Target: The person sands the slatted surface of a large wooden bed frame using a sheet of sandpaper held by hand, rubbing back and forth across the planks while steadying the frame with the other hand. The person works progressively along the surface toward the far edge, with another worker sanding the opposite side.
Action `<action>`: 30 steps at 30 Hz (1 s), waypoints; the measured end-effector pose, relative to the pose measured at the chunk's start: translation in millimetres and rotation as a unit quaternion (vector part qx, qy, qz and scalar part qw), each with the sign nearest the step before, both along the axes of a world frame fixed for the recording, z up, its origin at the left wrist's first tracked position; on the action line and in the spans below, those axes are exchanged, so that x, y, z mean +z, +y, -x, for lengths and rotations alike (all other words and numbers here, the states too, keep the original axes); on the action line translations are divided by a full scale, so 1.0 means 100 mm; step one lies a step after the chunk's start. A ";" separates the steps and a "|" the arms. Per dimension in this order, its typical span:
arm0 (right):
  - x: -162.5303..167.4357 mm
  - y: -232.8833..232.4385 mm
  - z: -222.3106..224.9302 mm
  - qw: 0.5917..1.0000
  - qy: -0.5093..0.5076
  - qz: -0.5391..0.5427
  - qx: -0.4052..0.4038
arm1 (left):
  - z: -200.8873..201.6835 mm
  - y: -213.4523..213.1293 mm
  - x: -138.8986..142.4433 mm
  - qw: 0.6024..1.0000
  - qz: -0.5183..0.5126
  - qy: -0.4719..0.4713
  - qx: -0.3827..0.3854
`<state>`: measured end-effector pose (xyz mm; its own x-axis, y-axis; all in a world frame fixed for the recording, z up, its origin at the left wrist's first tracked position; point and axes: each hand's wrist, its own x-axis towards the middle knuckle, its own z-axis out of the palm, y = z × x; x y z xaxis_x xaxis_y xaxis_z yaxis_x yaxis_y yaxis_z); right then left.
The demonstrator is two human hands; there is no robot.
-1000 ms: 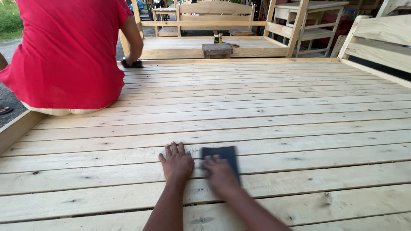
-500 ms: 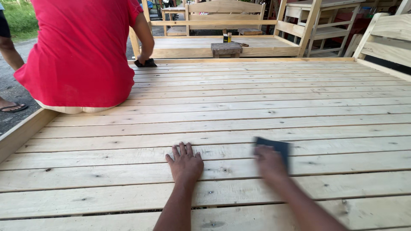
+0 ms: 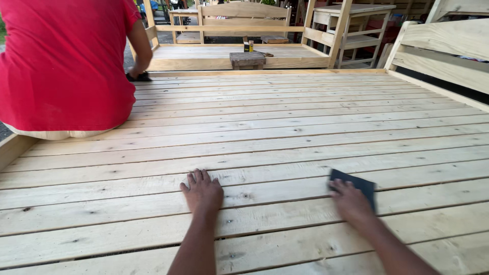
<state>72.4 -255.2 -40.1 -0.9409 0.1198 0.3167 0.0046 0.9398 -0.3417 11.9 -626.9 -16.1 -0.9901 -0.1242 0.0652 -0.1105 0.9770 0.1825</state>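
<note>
**Sanding the slats: flat hand, even pressure**

Pale wooden slats (image 3: 285,127) fill the whole view, a big slatted platform running away toward more bare-wood furniture frames (image 3: 244,20) at the back. Down at the near edge, the right hand (image 3: 350,201) is pressed palm-down on a dark sheet of sandpaper (image 3: 359,183), fingers spread over it, pinning it flat to a slat rather than gripping it. Only the sheet's far edge and corner peek out beyond the fingertips. Over to the side, well apart, the left hand (image 3: 202,192) lies wide and flat on the wood, holding nothing, looking like a brace for the body's weight.

To do this stroke well, I'd say keep the palm level so the sheet bites evenly, run along the grain of the slat, and mind the gaps between boards, where an edge of the paper could catch and fold. Knots near the left hand likely want lighter passes.

Further out, another person in a red shirt (image 3: 61,66) sits on the platform's far left edge, a hand (image 3: 137,75) resting on a small dark object. A small wooden block (image 3: 247,59) sits on the next frame beyond.
</note>
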 end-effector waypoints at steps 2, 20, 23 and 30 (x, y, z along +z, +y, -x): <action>-0.16 -0.50 0.03 0.999 0.002 0.036 0.014 | -0.08 0.32 -0.01 0.997 0.074 -0.007 -0.032; -0.32 -0.28 -0.39 0.994 -0.098 -0.025 0.031 | -0.11 0.96 -0.05 0.993 -0.077 -0.004 -0.085; -0.39 -0.79 -0.40 0.979 -0.163 -0.043 0.114 | -0.10 0.93 -0.07 0.993 -0.081 -0.005 -0.084; -0.06 0.59 -0.60 0.973 -0.184 -0.108 -0.087 | -0.12 0.93 -0.04 0.992 -0.085 0.005 -0.089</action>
<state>132.7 -196.0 -45.8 -0.9669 0.2551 -0.0018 0.2544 0.9637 -0.0811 23.7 -533.8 -20.6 -0.9967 0.0430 0.0688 0.0642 0.9360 0.3460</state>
